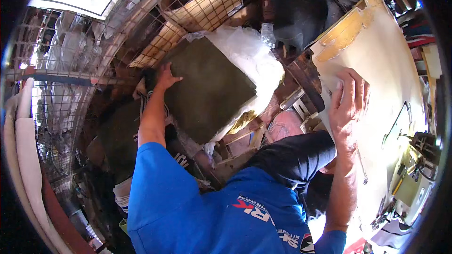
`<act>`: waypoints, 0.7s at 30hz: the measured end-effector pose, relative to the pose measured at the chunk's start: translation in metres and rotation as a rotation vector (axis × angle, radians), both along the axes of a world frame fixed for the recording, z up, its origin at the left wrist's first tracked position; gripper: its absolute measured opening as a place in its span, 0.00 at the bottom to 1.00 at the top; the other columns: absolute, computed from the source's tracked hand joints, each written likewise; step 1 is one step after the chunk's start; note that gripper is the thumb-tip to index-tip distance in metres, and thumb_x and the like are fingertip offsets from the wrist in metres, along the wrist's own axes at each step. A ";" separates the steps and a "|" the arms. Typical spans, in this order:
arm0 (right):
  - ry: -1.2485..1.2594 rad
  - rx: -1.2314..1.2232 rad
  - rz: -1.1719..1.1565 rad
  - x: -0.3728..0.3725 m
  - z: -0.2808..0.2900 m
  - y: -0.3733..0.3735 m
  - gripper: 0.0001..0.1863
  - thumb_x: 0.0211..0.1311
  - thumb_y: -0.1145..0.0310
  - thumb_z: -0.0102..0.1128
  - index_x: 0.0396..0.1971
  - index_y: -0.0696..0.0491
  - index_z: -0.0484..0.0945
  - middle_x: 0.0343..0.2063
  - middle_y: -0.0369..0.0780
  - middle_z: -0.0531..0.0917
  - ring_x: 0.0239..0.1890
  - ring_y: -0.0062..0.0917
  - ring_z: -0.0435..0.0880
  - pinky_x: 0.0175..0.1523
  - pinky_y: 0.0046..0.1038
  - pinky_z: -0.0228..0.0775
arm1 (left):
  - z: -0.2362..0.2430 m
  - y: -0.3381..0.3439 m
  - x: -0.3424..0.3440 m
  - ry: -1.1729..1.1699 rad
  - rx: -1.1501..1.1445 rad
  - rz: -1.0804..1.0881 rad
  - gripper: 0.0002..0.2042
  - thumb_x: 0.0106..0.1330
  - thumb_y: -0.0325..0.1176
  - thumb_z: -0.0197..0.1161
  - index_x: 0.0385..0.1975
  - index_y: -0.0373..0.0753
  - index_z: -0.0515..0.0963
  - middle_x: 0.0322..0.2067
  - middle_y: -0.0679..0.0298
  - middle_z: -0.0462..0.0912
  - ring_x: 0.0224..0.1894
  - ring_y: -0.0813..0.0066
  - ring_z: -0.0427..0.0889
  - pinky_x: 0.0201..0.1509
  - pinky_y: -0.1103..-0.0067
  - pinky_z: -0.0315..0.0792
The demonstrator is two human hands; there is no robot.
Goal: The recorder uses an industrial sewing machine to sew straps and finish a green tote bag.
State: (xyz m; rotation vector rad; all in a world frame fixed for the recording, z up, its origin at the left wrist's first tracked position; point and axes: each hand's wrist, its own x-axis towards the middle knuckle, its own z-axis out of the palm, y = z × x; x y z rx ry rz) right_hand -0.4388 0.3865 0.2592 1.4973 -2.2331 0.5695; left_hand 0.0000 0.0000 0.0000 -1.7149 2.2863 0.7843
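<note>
My left hand (167, 77) rests at the left edge of a dark olive square panel (207, 87). Its fingers are spread, with the thumb stretched over the panel's surface. White and clear plastic wrapping (245, 49) shows behind the panel and along its right side. My right hand (349, 96) lies on a large cream-white tabletop (391, 61), close to its left edge. Those fingers are loosely bent, and I see nothing held in them. The tabletop's far corner has a worn, yellowish-brown patch (343, 30).
A rusty wire mesh (202, 7) with wooden boards behind it runs along the left and far side. Below lie wooden frame pieces (245, 143) and a pink bundle (285, 124). A machine (416, 178) stands at the tabletop's right. Pale rolls (28, 146) lean at far left.
</note>
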 end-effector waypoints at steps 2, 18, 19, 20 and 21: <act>0.024 -0.005 -0.011 -0.001 0.001 0.003 0.11 0.59 0.78 0.57 0.42 0.57 0.77 0.47 0.42 0.78 0.48 0.38 0.77 0.55 0.38 0.69 | -0.014 -0.009 0.009 0.012 -0.121 -0.081 0.47 0.52 0.48 0.74 0.70 0.39 0.55 0.70 0.41 0.52 0.70 0.43 0.56 0.72 0.60 0.56; 0.042 0.056 -0.029 0.001 -0.001 -0.005 0.13 0.60 0.78 0.55 0.45 0.58 0.76 0.48 0.43 0.78 0.47 0.39 0.76 0.55 0.38 0.69 | -0.035 -0.039 0.002 -0.289 -0.647 0.016 0.09 0.61 0.35 0.63 0.37 0.40 0.82 0.41 0.51 0.84 0.43 0.48 0.83 0.47 0.57 0.76; 0.040 0.050 -0.031 0.001 -0.003 -0.005 0.13 0.60 0.78 0.55 0.45 0.58 0.76 0.48 0.43 0.78 0.47 0.39 0.76 0.55 0.38 0.69 | -0.034 -0.042 0.006 -0.313 -0.615 0.009 0.09 0.61 0.35 0.63 0.38 0.41 0.82 0.40 0.52 0.84 0.43 0.49 0.83 0.47 0.57 0.76; 0.040 0.036 -0.029 -0.001 -0.005 -0.004 0.13 0.59 0.77 0.55 0.45 0.58 0.76 0.48 0.42 0.78 0.48 0.39 0.76 0.55 0.39 0.69 | -0.034 -0.042 0.009 -0.337 -0.624 0.017 0.09 0.61 0.35 0.63 0.39 0.42 0.82 0.40 0.53 0.84 0.42 0.49 0.83 0.47 0.58 0.76; 0.040 0.025 -0.027 -0.002 -0.006 -0.003 0.13 0.59 0.77 0.56 0.44 0.57 0.76 0.48 0.42 0.78 0.48 0.39 0.76 0.55 0.39 0.68 | -0.033 -0.042 0.012 -0.335 -0.586 -0.007 0.09 0.61 0.35 0.63 0.39 0.43 0.82 0.40 0.54 0.84 0.42 0.49 0.83 0.47 0.58 0.76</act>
